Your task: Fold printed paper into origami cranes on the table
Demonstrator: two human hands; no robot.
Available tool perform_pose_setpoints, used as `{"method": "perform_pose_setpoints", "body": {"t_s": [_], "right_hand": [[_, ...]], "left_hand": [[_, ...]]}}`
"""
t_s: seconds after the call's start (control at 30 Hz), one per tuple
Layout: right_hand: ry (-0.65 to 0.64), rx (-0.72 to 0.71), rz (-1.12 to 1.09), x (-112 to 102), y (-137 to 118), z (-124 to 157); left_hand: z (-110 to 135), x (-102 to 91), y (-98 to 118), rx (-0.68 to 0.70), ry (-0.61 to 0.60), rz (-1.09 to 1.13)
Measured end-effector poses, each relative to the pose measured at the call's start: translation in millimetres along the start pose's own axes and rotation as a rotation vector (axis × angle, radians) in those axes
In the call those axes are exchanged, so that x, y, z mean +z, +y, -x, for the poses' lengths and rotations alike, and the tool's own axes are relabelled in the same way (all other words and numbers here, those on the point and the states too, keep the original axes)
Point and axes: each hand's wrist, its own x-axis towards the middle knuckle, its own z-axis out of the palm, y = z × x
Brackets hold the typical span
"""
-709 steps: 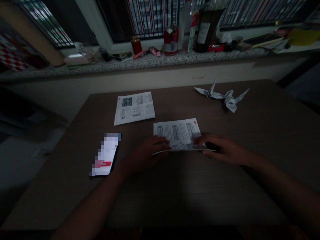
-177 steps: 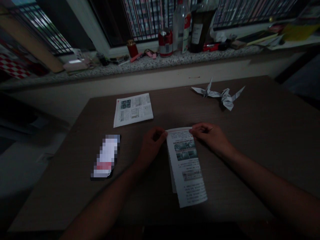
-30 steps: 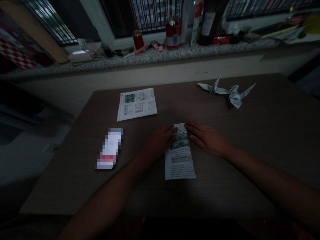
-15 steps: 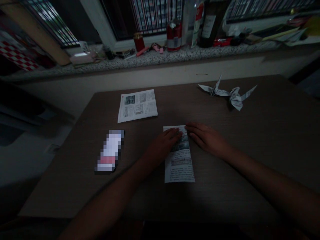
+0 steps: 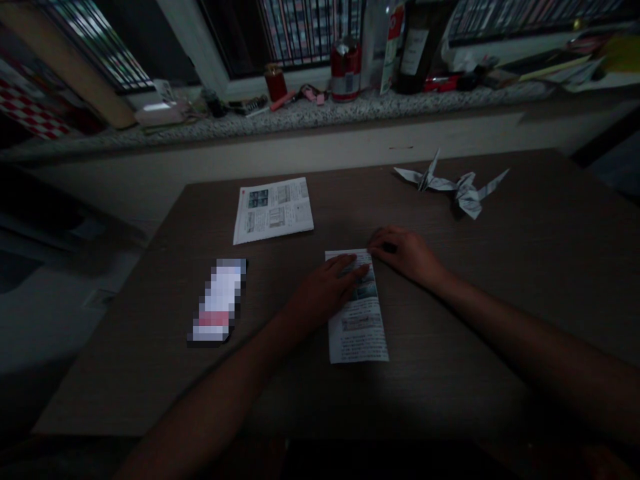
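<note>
A narrow folded sheet of printed paper (image 5: 358, 333) lies flat on the brown table, its long side running away from me. My left hand (image 5: 330, 283) rests on its upper part with fingers outstretched, pressing on the print. At the sheet's far right corner my right hand (image 5: 400, 252) has its fingers curled, thumb and fingertips closed together on the corner. How much paper is between those fingertips is hard to see in the dim light.
Another folded printed sheet (image 5: 274, 211) lies at the back left, with a phone (image 5: 218, 301), its screen pixelated, nearer me. Two folded paper cranes (image 5: 468, 196) stand at the back right. A granite sill (image 5: 200, 136) behind the table carries a red can (image 5: 346, 70), bottles and small items.
My right hand's fingers, stretched out beside the paper's edge before, have curled in and closed at the far right corner. My left hand's fingers have spread slightly on the sheet.
</note>
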Motion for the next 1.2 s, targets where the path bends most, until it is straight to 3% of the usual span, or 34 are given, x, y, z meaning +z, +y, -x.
{"method": "perform_pose_setpoints", "body": {"t_s": [0.2, 1.2], "right_hand": [[-0.005, 0.040, 0.011, 1, 0, -2], [-0.066, -0.073, 0.056, -3, 0, 5]], "left_hand": [[0, 0.3, 0, 0.004, 0.013, -0.007], [-1, 6.9, -4, 0.025, 0.029, -0.062]]}}
